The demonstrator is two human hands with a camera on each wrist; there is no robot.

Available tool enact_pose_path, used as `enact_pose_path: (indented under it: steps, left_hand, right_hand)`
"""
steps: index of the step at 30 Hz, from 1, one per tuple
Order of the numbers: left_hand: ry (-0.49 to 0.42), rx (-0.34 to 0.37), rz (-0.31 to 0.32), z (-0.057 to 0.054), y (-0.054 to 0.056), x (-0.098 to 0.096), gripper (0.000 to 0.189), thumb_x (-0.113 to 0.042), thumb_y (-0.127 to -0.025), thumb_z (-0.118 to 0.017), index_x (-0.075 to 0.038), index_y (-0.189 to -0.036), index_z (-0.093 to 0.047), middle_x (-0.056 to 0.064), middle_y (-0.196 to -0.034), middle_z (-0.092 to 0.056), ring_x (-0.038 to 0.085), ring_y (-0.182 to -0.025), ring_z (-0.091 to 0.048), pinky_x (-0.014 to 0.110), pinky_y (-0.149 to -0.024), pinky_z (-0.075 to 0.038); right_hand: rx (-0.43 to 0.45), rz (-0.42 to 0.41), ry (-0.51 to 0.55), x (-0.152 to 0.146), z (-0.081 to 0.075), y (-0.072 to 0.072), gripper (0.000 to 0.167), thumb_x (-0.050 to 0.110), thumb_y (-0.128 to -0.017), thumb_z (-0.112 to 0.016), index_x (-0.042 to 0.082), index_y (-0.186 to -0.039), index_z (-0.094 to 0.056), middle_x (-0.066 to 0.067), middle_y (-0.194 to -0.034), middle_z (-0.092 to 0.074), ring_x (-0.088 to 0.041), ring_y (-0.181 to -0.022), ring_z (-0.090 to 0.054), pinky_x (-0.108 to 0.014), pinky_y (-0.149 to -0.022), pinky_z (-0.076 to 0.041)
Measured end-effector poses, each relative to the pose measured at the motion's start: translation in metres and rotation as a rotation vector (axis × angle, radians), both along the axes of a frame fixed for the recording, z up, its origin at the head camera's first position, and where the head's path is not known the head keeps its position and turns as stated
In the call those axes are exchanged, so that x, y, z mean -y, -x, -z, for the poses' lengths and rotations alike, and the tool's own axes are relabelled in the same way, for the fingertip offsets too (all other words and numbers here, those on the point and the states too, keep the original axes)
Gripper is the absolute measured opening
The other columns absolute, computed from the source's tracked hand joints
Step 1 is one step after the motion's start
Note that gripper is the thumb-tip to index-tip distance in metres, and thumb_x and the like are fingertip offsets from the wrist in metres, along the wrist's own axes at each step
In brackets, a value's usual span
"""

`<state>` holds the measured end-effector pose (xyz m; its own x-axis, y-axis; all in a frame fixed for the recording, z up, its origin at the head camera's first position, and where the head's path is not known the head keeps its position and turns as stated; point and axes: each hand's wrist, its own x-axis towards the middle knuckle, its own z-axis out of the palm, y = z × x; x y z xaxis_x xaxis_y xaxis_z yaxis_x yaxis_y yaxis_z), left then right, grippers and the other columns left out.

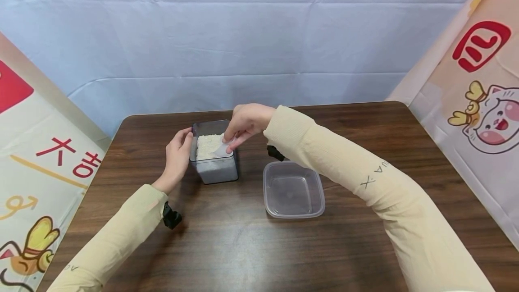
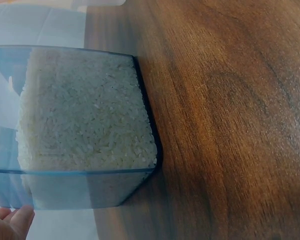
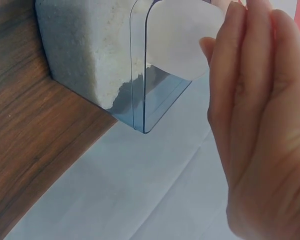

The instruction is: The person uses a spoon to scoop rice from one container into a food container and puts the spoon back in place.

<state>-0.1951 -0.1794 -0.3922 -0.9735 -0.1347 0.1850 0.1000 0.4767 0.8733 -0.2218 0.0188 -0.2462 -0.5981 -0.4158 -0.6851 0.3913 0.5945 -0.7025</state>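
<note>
A clear bluish rectangular container (image 1: pixel 216 172) full of white rice (image 1: pixel 207 144) stands at the back left of the table. Against its left side, near the rim, rests my left hand (image 1: pixel 178 152), with a thumb and fingertips touching the wall in the left wrist view. From the other side my right hand (image 1: pixel 245 123) reaches over the rim and pinches a white scoop (image 1: pixel 221 150). The scoop's front edge lies at the rice; its rounded white body (image 3: pixel 185 37) also shows in the right wrist view, where the hand's fingers (image 3: pixel 250 75) partly cover it.
An empty clear plastic tub (image 1: pixel 293 193), nearly square, sits right of the rice container, below the right forearm. Both stand on a dark wooden table (image 1: pixel 243 247). A pale cloth (image 1: pixel 243 35) hangs behind, and printed banners (image 1: pixel 482 98) flank the table.
</note>
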Motion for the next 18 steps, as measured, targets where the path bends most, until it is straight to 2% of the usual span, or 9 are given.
enact_pose_path:
  steps: [10, 18]
  left_hand:
    - [0.003, 0.004, 0.011, -0.0006, -0.0008, 0.0001, 0.043, -0.03, -0.098, -0.038, -0.001, -0.128, -0.049, 0.017, -0.128, -0.051, 0.026, -0.116, -0.046, 0.042, -0.092, -0.036]
    - [0.0, 0.001, 0.006, -0.0008, -0.0005, 0.0, 0.042, -0.03, -0.098, -0.038, -0.002, -0.127, -0.05, 0.016, -0.127, -0.052, 0.024, -0.112, -0.047, 0.04, -0.089, -0.036]
  right_hand:
    - [0.03, -0.034, -0.008, 0.0021, 0.0062, 0.0, 0.008, -0.006, -0.083, -0.058, -0.011, -0.088, -0.06, -0.015, -0.069, -0.059, -0.016, -0.061, -0.065, -0.019, -0.055, -0.049]
    - [0.043, -0.024, -0.033, 0.0039, 0.0082, 0.0023, 0.013, -0.005, -0.084, -0.058, -0.012, -0.096, -0.06, -0.017, -0.073, -0.063, -0.016, -0.059, -0.064, -0.02, -0.052, -0.048]
